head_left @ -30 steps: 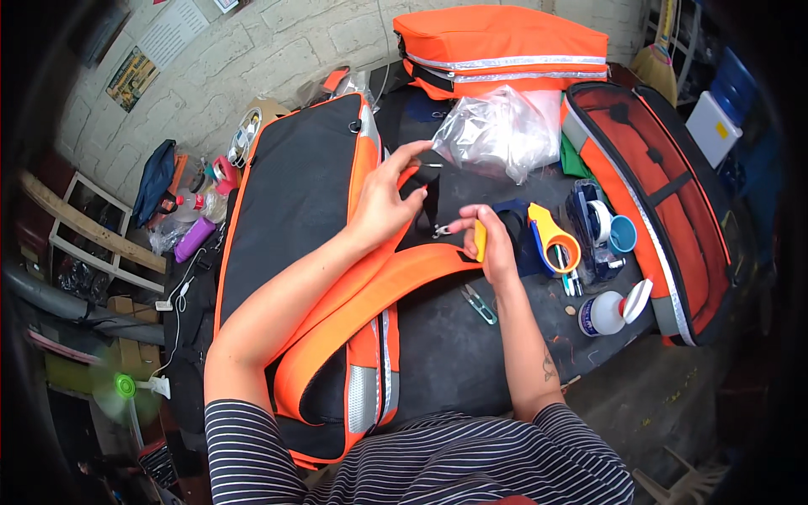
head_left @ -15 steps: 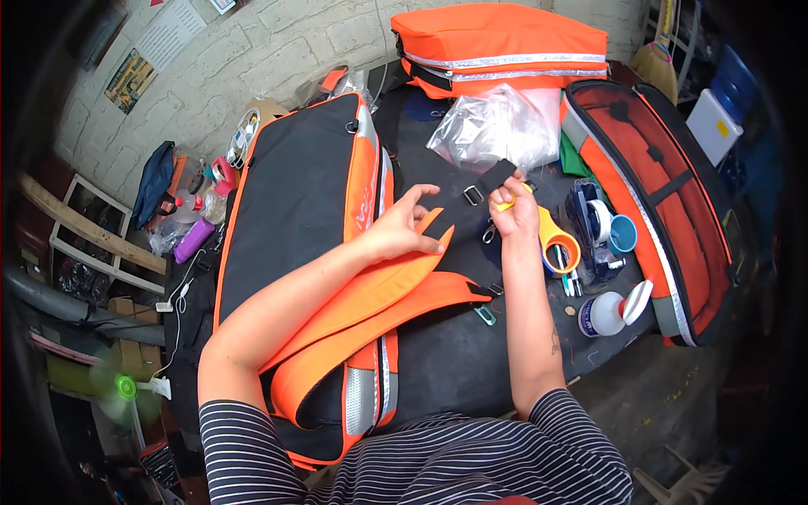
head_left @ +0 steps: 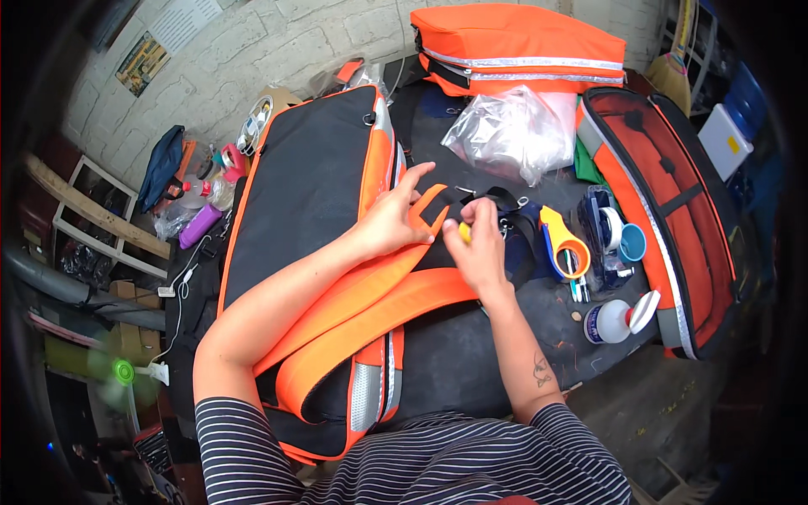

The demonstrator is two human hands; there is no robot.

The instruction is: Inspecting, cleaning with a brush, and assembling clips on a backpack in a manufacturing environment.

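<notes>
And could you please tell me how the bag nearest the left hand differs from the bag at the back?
The near bag shows a broad black panel, while the back bag looks mostly orange. An orange strap loops over the near bag; no such strap shows on the back bag. Both have orange fabric and silvery strips.

Light is bright, rim black, fan (head_left: 124, 372) blurred.
</notes>
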